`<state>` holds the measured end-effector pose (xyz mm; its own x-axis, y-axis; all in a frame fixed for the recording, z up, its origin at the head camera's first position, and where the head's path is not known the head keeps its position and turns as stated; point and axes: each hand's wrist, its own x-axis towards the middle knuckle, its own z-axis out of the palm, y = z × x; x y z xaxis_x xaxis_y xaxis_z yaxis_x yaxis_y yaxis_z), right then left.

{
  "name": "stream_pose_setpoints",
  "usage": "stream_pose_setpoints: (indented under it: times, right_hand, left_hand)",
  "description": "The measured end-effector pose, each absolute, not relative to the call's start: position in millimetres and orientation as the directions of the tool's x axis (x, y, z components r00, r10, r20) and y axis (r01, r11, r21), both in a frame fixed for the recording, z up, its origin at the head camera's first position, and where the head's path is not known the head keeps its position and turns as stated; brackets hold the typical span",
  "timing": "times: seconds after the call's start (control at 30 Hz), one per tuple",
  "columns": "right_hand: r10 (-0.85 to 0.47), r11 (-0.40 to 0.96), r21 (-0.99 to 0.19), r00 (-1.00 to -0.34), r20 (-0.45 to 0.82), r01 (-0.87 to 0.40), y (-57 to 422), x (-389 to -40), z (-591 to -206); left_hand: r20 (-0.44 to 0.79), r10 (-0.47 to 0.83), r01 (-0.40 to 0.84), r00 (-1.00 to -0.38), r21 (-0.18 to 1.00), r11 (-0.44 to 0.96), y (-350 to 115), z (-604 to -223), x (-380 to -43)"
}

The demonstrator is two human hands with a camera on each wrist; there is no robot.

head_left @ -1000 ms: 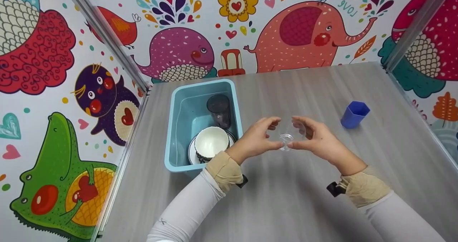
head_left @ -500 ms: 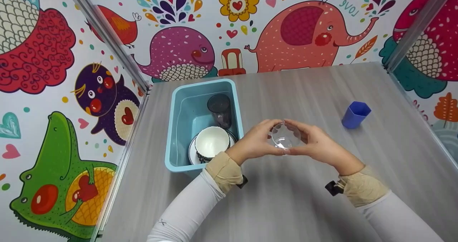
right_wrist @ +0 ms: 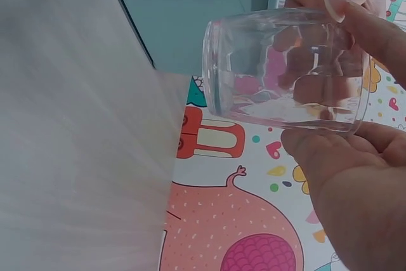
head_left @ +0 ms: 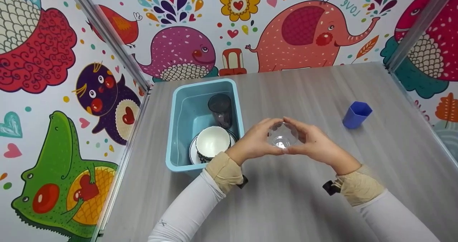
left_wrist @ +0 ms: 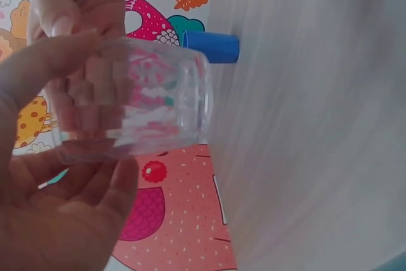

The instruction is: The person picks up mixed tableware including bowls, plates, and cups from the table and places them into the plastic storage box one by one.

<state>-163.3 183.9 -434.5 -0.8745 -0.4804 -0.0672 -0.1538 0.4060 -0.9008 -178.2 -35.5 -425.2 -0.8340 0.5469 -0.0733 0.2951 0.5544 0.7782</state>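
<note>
A clear drinking glass (head_left: 282, 139) is held upright over the table, with its open rim upward in the head view. My left hand (head_left: 256, 139) grips its left side and my right hand (head_left: 315, 141) grips the right, with thumbs meeting at the near side and fingertips at the far side. In the left wrist view the glass (left_wrist: 162, 103) lies across the picture, its thick base pointing toward the table. The right wrist view shows the glass (right_wrist: 285, 71) with a gap between base and tabletop; fingers show through the wall.
Left of my hands stands a light-blue tub (head_left: 169, 127) containing a dark tinted glass (head_left: 221, 109), a white bowl (head_left: 213, 141) and a plate (head_left: 193, 154) beneath it. A blue six-sided cup (head_left: 356, 116) stands at the right. Patterned walls border the table (head_left: 286, 206).
A second ago the fingertips were apart around the glass; both hands have since closed together around it. The glass's open rim has come into view, facing up. The tub and blue cup have stayed put.
</note>
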Motion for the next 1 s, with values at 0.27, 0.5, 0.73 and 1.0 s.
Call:
stream_pose_setpoints:
  times: [0.27, 0.5, 0.73, 1.0]
  right_hand:
    - [-0.458, 0.377, -0.918, -0.887, -0.069, -0.123, 182, -165, -439]
    - [-0.445, 0.315, -0.944, -0.894, -0.053, -0.101, 181, -163, -443]
    - [-0.443, 0.25, -0.965, -0.896, -0.042, -0.078, 180, -163, -449]
    - [-0.437, 0.302, -0.95, -0.897, -0.067, -0.077, 169, -164, -458]
  left_hand:
    - [-0.07, 0.523, 0.282, -0.849, 0.778, 0.562, -37, -421, -180]
    - [-0.07, 0.509, 0.273, -0.858, 0.778, 0.567, -37, -414, -184]
    - [-0.033, 0.489, 0.275, -0.872, 0.792, 0.545, -41, -404, -189]
    - [-0.035, 0.45, 0.251, -0.892, 0.791, 0.559, -55, -390, -194]
